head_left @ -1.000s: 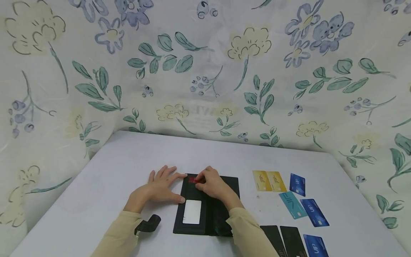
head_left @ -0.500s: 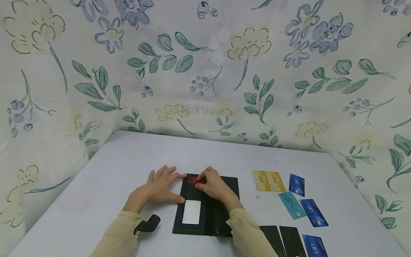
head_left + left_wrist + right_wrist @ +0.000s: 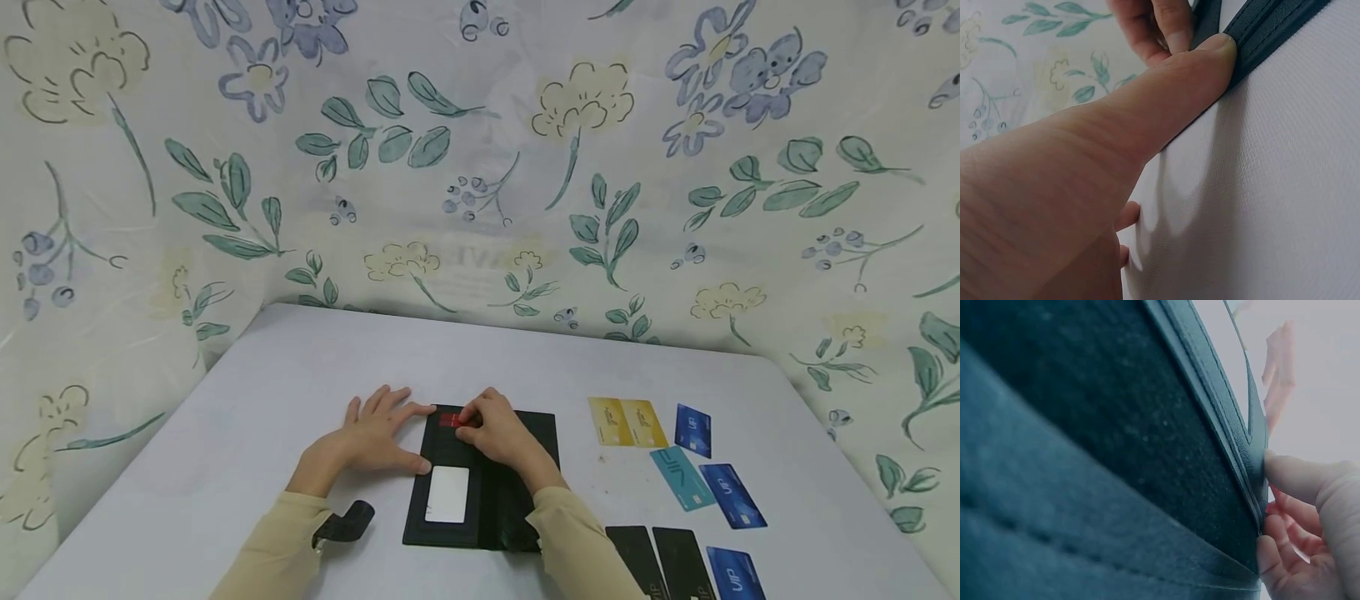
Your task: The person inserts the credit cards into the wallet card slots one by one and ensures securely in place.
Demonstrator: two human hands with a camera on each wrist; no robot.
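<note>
A dark wallet lies spread out on the table, with a white panel in its left half. A red card shows at the top of that half, partly covered by my right hand, whose thumb and fingertips pinch it. Up close in the right wrist view, the curled fingers of that right hand meet at the wallet's surface. My left hand is spread along the left edge, its thumb and index fingertip touching the wallet. In the left wrist view, the thumb presses on the wallet's border.
To the right lie two gold cards, a teal card, several blue cards and two black cards. A black strap sticks out by the left wrist. A floral cloth hangs behind the white table.
</note>
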